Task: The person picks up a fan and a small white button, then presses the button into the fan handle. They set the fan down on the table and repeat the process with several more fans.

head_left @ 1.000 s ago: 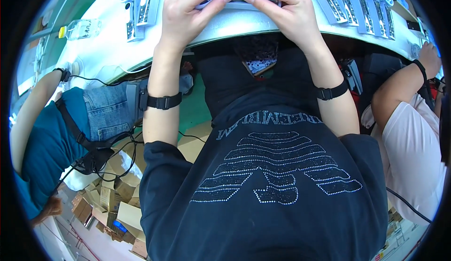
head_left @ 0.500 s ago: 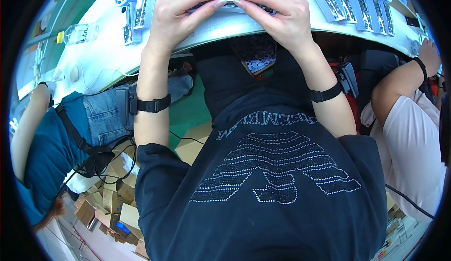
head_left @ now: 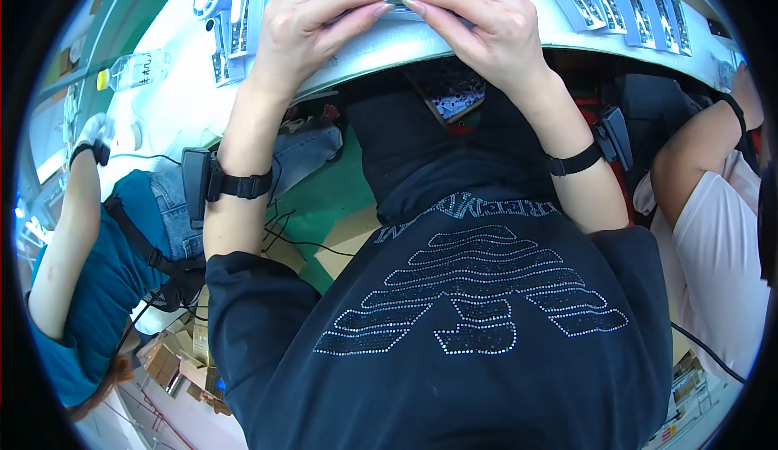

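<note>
At the near edge of the white table (head_left: 381,53), my left hand (head_left: 324,12) and my right hand (head_left: 478,17) face each other with fingertips almost touching. Both are closed in a pinch, thumbs below and fingers above. Between the fingertips shows a small pale bit, and below it a strip of a grey part (head_left: 400,14); most of this is hidden by my fingers, so its kind cannot be told. Left of my left hand lie pale grey housings (head_left: 237,25) with round slotted heads and long handles holding dark inner parts.
More such housings (head_left: 640,17) lie in a row at the far right. A clear bottle with a yellow cap (head_left: 134,71) lies at the left. One person in teal (head_left: 101,264) is at left, another in pale clothes (head_left: 713,199) at right. Cardboard boxes (head_left: 166,365) stand on the floor.
My hands keep the same pinch at nearly the same place, while my left forearm and elbow have swung outward to the left. The left-hand person's arm has shifted.
</note>
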A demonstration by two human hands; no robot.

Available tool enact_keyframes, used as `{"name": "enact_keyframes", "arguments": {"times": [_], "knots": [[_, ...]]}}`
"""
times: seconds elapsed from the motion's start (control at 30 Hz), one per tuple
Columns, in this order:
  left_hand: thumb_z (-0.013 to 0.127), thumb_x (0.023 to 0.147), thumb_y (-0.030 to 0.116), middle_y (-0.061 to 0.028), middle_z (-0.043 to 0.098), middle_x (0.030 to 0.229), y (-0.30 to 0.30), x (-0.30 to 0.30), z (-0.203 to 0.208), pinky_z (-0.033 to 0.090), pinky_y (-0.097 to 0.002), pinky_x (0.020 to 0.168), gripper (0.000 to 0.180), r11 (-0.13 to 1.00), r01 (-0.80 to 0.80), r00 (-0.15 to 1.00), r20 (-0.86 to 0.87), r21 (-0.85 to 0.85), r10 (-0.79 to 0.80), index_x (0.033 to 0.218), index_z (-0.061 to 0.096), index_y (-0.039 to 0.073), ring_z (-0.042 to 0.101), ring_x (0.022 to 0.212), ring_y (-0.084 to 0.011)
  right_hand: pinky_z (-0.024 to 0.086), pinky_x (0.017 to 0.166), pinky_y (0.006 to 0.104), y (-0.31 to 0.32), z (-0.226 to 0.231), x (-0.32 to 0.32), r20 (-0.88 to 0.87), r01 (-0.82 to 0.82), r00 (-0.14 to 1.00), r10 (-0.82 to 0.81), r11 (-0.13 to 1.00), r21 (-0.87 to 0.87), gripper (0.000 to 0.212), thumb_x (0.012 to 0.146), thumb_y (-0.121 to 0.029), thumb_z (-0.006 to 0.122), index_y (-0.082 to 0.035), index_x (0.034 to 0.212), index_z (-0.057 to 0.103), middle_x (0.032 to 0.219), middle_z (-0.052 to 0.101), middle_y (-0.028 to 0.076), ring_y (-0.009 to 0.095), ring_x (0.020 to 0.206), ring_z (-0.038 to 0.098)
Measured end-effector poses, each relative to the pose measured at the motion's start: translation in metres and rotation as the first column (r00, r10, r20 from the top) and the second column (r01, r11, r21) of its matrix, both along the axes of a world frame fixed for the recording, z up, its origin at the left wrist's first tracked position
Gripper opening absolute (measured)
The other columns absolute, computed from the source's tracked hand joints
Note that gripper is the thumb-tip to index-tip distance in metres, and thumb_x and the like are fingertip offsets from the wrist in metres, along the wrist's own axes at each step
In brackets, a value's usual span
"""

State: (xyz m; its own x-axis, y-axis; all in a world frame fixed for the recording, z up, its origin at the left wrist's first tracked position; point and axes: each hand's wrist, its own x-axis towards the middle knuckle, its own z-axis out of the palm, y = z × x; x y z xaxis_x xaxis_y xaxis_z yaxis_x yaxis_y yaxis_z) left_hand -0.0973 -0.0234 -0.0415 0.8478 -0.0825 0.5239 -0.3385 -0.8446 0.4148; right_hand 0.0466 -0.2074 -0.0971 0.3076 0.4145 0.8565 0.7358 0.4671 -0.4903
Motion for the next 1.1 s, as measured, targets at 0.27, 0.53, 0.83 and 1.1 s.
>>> {"name": "enact_keyframes", "arguments": {"times": [0.27,0.53,0.83,1.1], "knots": [[0.088,0.085,0.006,-0.0161,0.079,0.112,0.014,0.024,-0.065,0.059,-0.0437,0.094,0.027,0.806,0.487,0.76,0.618,-0.337,-0.201,0.109,0.079,-0.002,0.073,0.111,-0.0371,0.06,0.077,0.0362,-0.02,0.037,-0.018,-0.06,0.018,0.997,-0.039,0.947,-0.32,0.017,0.09,0.003,0.079,0.003,0.107,0.078,0.102,0.074,0.016,0.03,0.089,0.075],[0.091,0.082,0.009,-0.0155,0.078,0.115,0.001,-0.008,-0.008,0.057,-0.045,0.097,0.031,0.997,-0.079,0.995,0.061,0.016,0.078,0.108,0.077,0.0,0.072,0.113,-0.0375,0.059,0.077,0.0381,-0.019,0.04,-0.02,-0.012,0.049,0.998,-0.056,0.942,-0.333,0.018,0.092,0.004,0.077,0.004,0.11,0.076,0.105,0.072,0.017,0.033,0.09,0.073],[0.092,0.081,0.008,-0.0158,0.077,0.116,0.007,-0.015,0.003,0.058,-0.0458,0.096,0.032,0.981,-0.023,0.997,0.07,0.194,0.01,0.107,0.075,-0.001,0.072,0.113,-0.0374,0.059,0.078,0.0389,-0.015,0.036,-0.021,0.044,0.082,0.996,-0.072,0.952,-0.294,0.017,0.093,0.004,0.076,0.004,0.11,0.076,0.106,0.072,0.018,0.035,0.09,0.073],[0.091,0.084,0.023,-0.0105,0.078,0.121,0.006,-0.013,-0.013,0.059,-0.0395,0.098,0.045,0.997,-0.08,0.99,0.117,-0.001,0.079,0.124,0.076,0.007,0.072,0.116,-0.0294,0.062,0.09,0.034,-0.011,0.026,-0.019,-0.076,0.009,0.996,-0.043,0.919,-0.394,0.018,0.091,-0.004,0.082,-0.001,0.109,0.083,0.109,0.082,0.014,0.028,0.101,0.079]]}}
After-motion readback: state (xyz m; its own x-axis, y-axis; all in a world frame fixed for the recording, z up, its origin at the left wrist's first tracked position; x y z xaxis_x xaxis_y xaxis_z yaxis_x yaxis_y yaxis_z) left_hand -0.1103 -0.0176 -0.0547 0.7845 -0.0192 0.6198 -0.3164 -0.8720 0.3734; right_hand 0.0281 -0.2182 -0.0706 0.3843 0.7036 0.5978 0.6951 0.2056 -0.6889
